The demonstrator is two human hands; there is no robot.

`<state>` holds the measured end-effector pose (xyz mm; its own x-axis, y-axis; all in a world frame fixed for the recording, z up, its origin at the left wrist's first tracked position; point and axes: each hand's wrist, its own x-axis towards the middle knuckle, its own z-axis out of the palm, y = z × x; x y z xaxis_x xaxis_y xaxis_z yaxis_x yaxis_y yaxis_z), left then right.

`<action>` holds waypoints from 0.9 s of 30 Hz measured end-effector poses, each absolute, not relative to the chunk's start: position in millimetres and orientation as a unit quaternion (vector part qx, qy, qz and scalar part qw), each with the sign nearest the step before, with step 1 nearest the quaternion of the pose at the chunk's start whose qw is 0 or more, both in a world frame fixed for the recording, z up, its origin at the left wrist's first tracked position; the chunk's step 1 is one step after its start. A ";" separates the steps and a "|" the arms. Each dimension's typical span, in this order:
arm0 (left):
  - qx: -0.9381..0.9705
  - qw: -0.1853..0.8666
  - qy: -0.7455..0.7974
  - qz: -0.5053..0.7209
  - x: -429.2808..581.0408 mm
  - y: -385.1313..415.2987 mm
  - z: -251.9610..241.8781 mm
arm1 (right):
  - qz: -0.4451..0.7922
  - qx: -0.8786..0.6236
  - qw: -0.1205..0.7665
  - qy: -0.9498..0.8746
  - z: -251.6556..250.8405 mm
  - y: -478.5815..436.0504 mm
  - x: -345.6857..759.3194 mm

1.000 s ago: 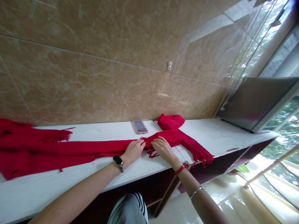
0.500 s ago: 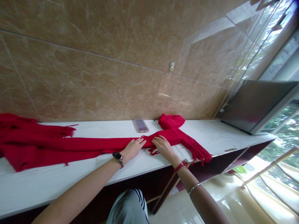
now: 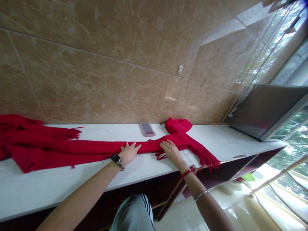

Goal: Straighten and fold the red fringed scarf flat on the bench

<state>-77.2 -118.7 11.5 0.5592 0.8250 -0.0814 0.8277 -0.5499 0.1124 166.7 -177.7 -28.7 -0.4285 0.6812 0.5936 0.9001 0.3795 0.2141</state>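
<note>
A long red scarf [image 3: 96,147] with fringed ends stretches along the white counter, its middle narrowed to a folded strip. My left hand [image 3: 129,152] lies on that strip with its fingers spread. Farther right, my right hand [image 3: 171,150] rests flat on the scarf, fingers stretched out, near where one part crosses over another. Beyond it a fringe [image 3: 208,158] hangs at the counter's front edge, and a rounded loop of the cloth sits against the wall. At the far left the scarf lies in a loose, rumpled heap.
A phone [image 3: 147,129] lies on the counter [image 3: 101,131] near the wall, behind the scarf. A grey panel-like box [image 3: 267,110] stands at the right end by the window. Brown tiles [image 3: 96,86] cover the wall, with a small white hook [image 3: 180,69].
My left hand has slid left along the scarf, away from my right hand, and its fingers have spread. My right hand stays at the same spot on the cloth. The view has shifted slightly.
</note>
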 end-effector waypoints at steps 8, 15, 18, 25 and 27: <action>0.907 0.035 0.416 0.046 -75.3 -108.8 -4.1 | -0.267 -0.481 0.154 -0.821 -23.1 -169.7 155.1; 0.933 0.074 0.353 -0.008 -75.7 -95.2 0.7 | -0.181 -0.467 0.179 -0.847 -15.0 -153.1 99.3; 0.939 0.093 0.329 -0.044 -81.3 -89.6 5.3 | -0.153 -0.490 0.179 -0.839 -21.5 -149.9 91.5; 0.956 0.073 0.285 -0.027 -100.7 -92.1 6.7 | -0.155 -0.501 0.210 -0.825 -31.4 -151.5 95.3; 0.963 0.048 0.264 -0.001 -113.7 -92.1 7.9 | -0.163 -0.495 0.217 -0.825 -32.8 -150.6 96.1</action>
<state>-113.7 -92.1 7.9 0.8602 0.5093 -0.0271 0.5095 -0.8555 0.0925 96.1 -150.6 -32.8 -0.4152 0.7461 0.5206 0.8881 0.4564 0.0542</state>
